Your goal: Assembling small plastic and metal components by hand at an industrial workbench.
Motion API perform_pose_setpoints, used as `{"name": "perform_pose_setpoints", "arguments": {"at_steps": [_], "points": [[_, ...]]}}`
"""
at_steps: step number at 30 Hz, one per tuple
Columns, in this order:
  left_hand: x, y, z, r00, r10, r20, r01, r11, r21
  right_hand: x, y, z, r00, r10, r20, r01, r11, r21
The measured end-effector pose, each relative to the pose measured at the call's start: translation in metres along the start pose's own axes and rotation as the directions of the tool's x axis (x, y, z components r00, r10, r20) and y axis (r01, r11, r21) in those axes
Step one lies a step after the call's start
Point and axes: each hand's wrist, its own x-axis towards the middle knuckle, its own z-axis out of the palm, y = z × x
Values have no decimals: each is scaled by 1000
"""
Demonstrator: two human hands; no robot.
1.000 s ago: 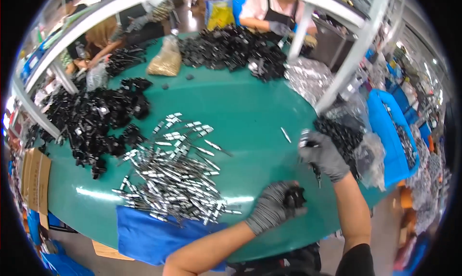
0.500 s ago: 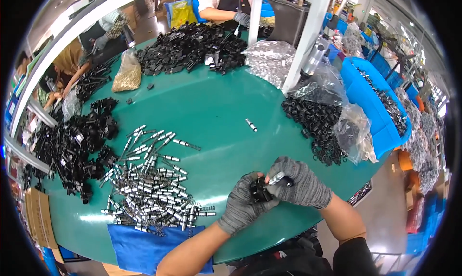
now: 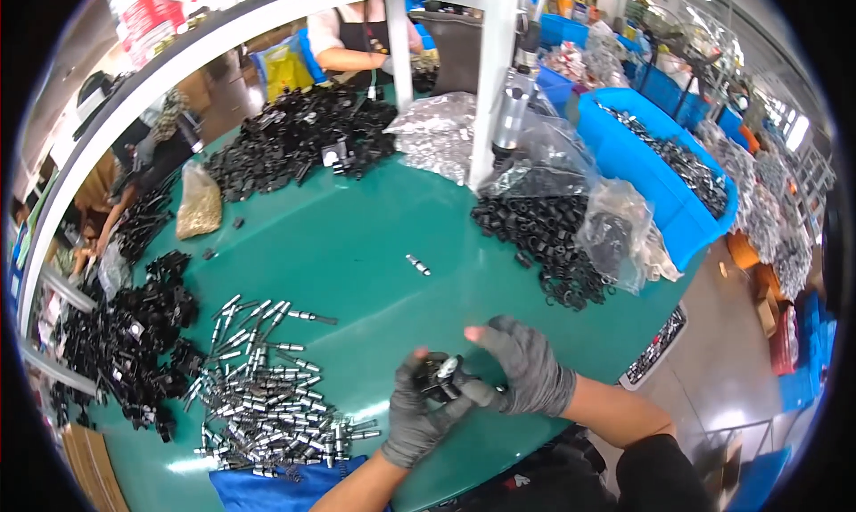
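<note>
- I observe the left hand gripping a black molded housing.
- I read the right hand as spread beside it.
- Spring-fitted metal pins lie leftward.

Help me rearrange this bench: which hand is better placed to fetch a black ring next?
Probably the right hand: it is nearer the black rings, while the left hand cradles the black part.

The desk looks smooth and glossy, the pins shiny metal, the rings matt plastic, the gloves knitted cloth, the bags crinkled plastic.
</note>
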Motion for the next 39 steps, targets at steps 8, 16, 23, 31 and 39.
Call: {"name": "perform_pose_setpoints", "arguments": {"at_steps": [8, 16, 23, 31, 39], "points": [[5, 2, -4, 948, 283, 144, -307, 935, 180, -20, 70, -44, 865, 463, -195, -123, 571, 811], [13, 23, -1, 938, 205, 279, -331, 767, 550, -18, 109, -50, 802, 588, -106, -182, 409, 894], [6, 10, -7, 951, 207, 231, -295, 836, 463, -2, 103, -29, 801, 573, -172, -43, 342, 939], [7, 6, -4, 973, 67, 219, -124, 958, 259, -9, 110, -37, 834, 537, -129, -30, 276, 961], [1, 14, -2, 984, 28, 178, -47, 993, 104, 4, 87, -30, 766, 629, -132, -137, 361, 923]]}}
